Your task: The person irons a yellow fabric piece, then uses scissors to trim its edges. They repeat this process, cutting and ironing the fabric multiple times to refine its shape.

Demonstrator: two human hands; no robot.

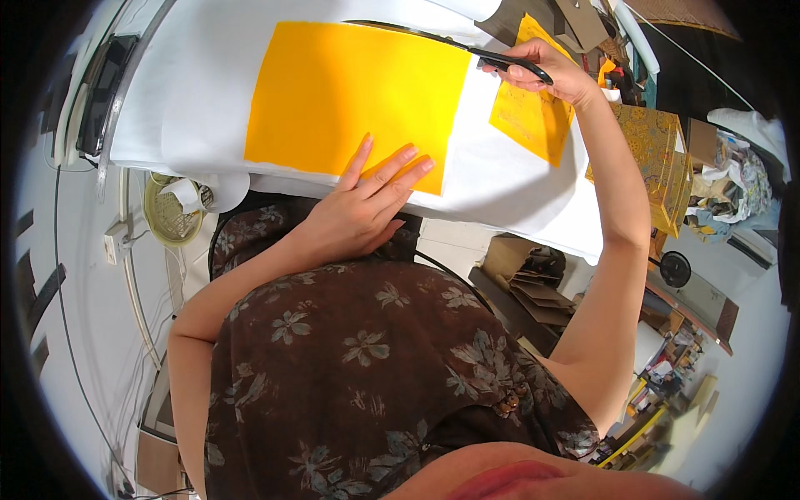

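A yellow sheet [358, 92] lies on the white-covered table [200, 108] in front of me. My left hand [367, 196] rests on its near edge with the fingers spread flat. Toward the far right, my right hand [546, 73] is closed round the black handle of a long, thin-bladed knife [408, 31]. The dark blade reaches leftward along the sheet's far edge. Whether it passes under the sheet I cannot tell. Beneath my right hand and wrist lies a second, smaller yellow piece [529, 121], with faint marks on it.
A gold patterned box [654, 158] stands right of the table, beside a full clear bag [733, 179]. Below the table's left edge is a round yellow-green basket [173, 218]. Cardboard pieces [533, 279] are under the near right side. A dark device [107, 96] sits at the far left.
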